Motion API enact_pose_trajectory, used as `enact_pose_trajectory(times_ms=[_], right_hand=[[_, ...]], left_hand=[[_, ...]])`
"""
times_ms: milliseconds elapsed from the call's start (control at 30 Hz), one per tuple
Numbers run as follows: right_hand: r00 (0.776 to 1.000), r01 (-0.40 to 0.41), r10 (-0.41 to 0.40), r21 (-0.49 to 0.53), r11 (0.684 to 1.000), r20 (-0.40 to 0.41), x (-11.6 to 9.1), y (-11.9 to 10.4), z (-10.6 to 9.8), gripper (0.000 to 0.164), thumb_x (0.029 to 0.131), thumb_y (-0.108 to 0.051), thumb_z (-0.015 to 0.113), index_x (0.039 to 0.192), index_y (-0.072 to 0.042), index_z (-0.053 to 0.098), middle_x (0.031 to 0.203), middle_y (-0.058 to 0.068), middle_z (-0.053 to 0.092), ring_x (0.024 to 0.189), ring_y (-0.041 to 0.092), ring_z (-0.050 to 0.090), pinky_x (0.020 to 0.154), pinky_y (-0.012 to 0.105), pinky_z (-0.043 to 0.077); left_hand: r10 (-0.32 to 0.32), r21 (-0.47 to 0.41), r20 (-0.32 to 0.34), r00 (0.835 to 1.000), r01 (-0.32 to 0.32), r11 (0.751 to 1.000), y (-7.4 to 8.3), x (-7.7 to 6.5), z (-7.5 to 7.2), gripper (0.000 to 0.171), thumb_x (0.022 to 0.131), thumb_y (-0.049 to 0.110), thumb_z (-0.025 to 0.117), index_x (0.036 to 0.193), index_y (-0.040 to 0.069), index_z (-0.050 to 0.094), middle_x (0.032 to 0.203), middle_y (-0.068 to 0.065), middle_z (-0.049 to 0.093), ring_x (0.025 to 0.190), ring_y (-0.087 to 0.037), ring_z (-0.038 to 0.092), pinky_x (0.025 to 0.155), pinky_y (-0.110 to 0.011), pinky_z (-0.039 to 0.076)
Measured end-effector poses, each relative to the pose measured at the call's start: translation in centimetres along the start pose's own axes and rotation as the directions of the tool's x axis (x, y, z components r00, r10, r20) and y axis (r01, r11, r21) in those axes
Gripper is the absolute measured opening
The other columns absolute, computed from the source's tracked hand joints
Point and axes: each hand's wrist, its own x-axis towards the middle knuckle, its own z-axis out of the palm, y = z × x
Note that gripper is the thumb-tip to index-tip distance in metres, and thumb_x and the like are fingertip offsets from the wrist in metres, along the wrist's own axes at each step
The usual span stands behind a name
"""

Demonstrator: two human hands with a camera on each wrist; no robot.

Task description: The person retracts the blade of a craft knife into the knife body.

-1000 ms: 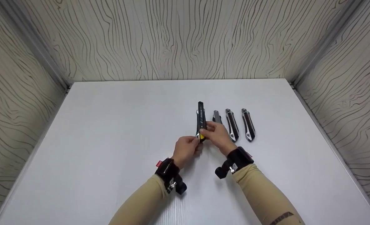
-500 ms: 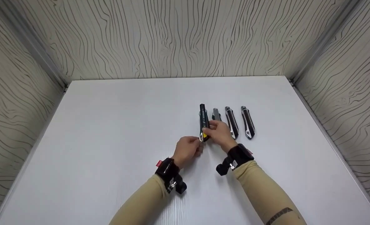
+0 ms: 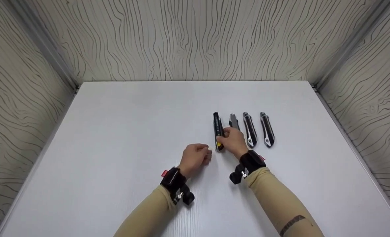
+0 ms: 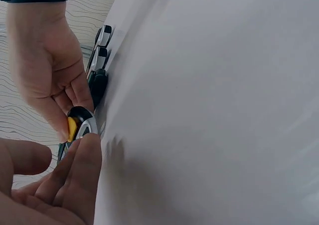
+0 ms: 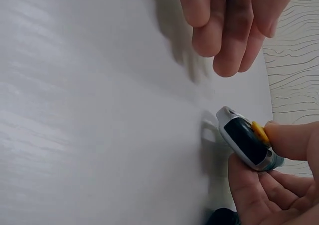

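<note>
My right hand pinches a dark utility knife near its rear end, thumb on the yellow part. In the right wrist view the knife shows its silver-rimmed butt, tilted just over the white table. My left hand lies to the left of that butt with fingers loosely bent and nothing in them. Seen from the left wrist, the left fingers overlap the knife's end. A second utility knife with a grey front is partly hidden behind my right hand.
Two more utility knives, one black and silver and a similar one at its right, lie side by side on the white table. Wood-patterned panels enclose the table at the back and sides.
The right hand has lowered the knife toward the table, moving it slightly right, in line with the others. The left hand has let go of the knife's end and now sits apart from it.
</note>
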Motion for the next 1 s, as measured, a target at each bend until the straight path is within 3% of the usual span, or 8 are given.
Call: enact_pose_trajectory(times_ms=[133, 333, 667, 867, 1000], right_hand=[[1.0, 0.017, -0.019, -0.064, 0.998, -0.018, 0.0, 0.0, -0.1, 0.036, 0.087, -0.015, 0.069, 0.118, 0.002, 0.064, 0.105, 0.018, 0.072, 0.084, 0.021, 0.066, 0.064, 0.022, 0.047], [0.999, 0.019, -0.024, -0.142, 0.99, -0.031, -0.2, -0.5, -0.2, 0.033, 0.087, -0.019, 0.069, 0.113, 0.001, 0.067, 0.105, 0.016, 0.071, 0.09, 0.025, 0.064, 0.074, 0.03, 0.049], [0.996, 0.043, -0.067, -0.317, 0.948, -0.065, -0.4, -1.3, 0.0, 0.027, 0.084, -0.023, 0.072, 0.098, 0.0, 0.071, 0.09, 0.013, 0.071, 0.08, 0.027, 0.063, 0.071, 0.037, 0.049], [0.989, 0.05, -0.106, -0.441, 0.896, -0.102, -0.4, -1.5, 0.2, 0.021, 0.084, -0.023, 0.071, 0.083, -0.002, 0.067, 0.081, 0.014, 0.07, 0.076, 0.031, 0.065, 0.067, 0.044, 0.051], [0.986, 0.052, -0.122, -0.497, 0.866, -0.111, -0.5, -1.6, 0.3, 0.022, 0.085, -0.023, 0.069, 0.083, -0.002, 0.066, 0.081, 0.015, 0.07, 0.077, 0.034, 0.067, 0.068, 0.047, 0.052]], left_hand=[[0.002, -0.016, 0.005, 1.0, -0.002, 1.0, 0.0, 0.0, -0.1, 0.031, 0.094, 0.005, 0.051, 0.118, -0.012, 0.061, 0.099, -0.021, 0.071, 0.07, -0.012, 0.062, 0.062, -0.023, 0.054], [0.001, 0.02, -0.002, 1.0, -0.001, 1.0, 0.0, -0.2, -0.4, 0.031, 0.095, 0.007, 0.052, 0.119, -0.01, 0.061, 0.1, -0.02, 0.072, 0.073, -0.013, 0.065, 0.064, -0.024, 0.055], [-0.02, 0.086, -0.004, 1.0, 0.021, 0.996, 0.1, -0.3, -0.6, 0.033, 0.097, 0.012, 0.051, 0.122, -0.006, 0.062, 0.103, -0.014, 0.073, 0.085, -0.017, 0.07, 0.072, -0.027, 0.057], [-0.023, 0.064, -0.007, 1.0, 0.023, 0.998, 0.1, -0.5, -0.7, 0.034, 0.097, 0.011, 0.05, 0.123, -0.007, 0.061, 0.105, -0.017, 0.073, 0.087, -0.018, 0.071, 0.074, -0.029, 0.058], [-0.012, 0.038, -0.009, 1.0, 0.012, 0.999, 0.1, -0.6, -0.9, 0.034, 0.097, 0.01, 0.05, 0.123, -0.009, 0.06, 0.106, -0.019, 0.072, 0.087, -0.019, 0.072, 0.074, -0.03, 0.059]])
